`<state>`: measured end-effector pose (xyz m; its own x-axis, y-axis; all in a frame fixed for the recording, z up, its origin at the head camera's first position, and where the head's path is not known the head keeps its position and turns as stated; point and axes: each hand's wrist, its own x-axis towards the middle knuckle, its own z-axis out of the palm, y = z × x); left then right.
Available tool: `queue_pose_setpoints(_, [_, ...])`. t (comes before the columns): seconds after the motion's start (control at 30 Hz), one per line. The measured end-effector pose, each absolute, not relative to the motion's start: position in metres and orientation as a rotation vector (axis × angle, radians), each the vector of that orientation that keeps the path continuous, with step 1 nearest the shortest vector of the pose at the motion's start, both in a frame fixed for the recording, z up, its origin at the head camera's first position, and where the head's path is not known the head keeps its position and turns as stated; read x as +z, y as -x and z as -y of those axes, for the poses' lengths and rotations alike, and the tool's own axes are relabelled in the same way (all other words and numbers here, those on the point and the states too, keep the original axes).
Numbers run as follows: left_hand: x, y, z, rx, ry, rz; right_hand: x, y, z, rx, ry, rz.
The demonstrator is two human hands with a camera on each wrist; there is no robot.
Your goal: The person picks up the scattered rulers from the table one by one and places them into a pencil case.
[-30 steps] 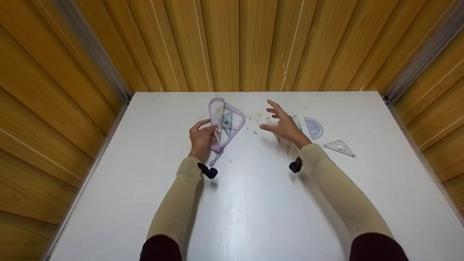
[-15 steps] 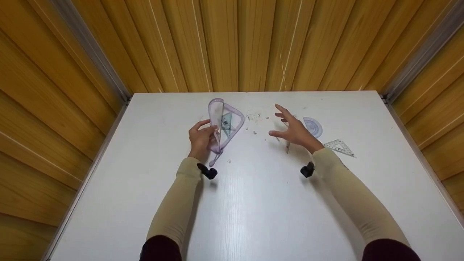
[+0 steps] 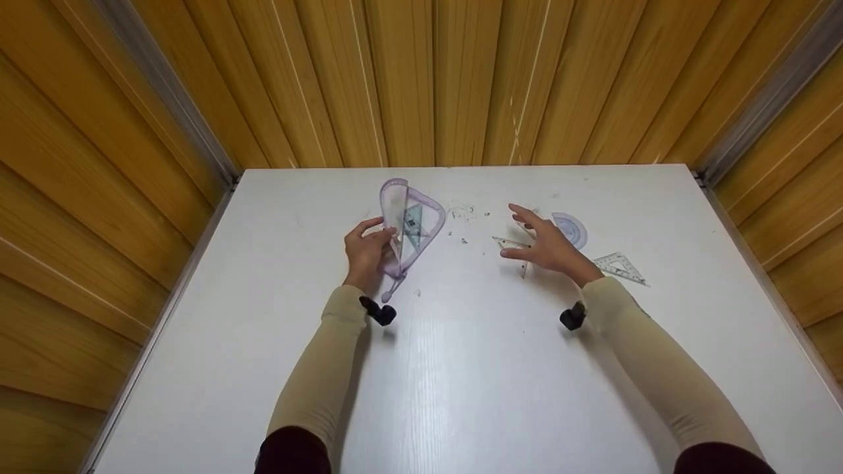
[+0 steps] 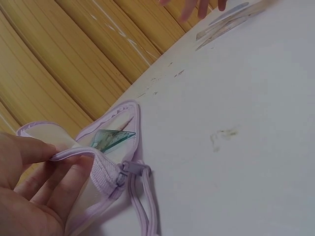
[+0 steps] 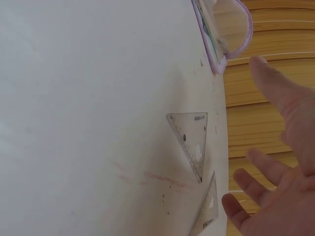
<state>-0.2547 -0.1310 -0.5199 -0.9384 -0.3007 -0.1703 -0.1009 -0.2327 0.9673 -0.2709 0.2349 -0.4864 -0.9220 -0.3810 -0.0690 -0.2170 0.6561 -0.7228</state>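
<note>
My left hand (image 3: 365,253) pinches the edge of a lilac-trimmed, see-through zip pouch (image 3: 440,214), thumb on one side and fingers on the other. The pouch mouth is spread, as the left wrist view shows, and a teal set square (image 4: 114,139) lies inside. My right hand (image 3: 550,250) hovers with thumb and fingers spread, holding nothing. Just by its thumb lies a clear set square (image 5: 194,132); a second clear set square (image 5: 209,209) is near its fingers. In the head view the hand partly covers both.
Beyond the right hand lie a bluish protractor (image 3: 566,230) and another clear set square (image 3: 620,267). Dark marks (image 3: 464,212) speckle the white table (image 3: 421,368) between the hands. A yellow wood-slat wall (image 3: 435,85) rises behind its back edge.
My right hand has moved right and a little nearer to me, off the middle of the table, uncovering part of a clear set square. The left hand and pouch stay put.
</note>
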Motion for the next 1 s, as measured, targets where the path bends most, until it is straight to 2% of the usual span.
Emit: queue_pose_setpoints(1.0, [-0.522, 0.255, 0.132, -2.346, -0.527, 1.867, -0.508, 0.257, -0.248, -0.924, 0.373, -2.793])
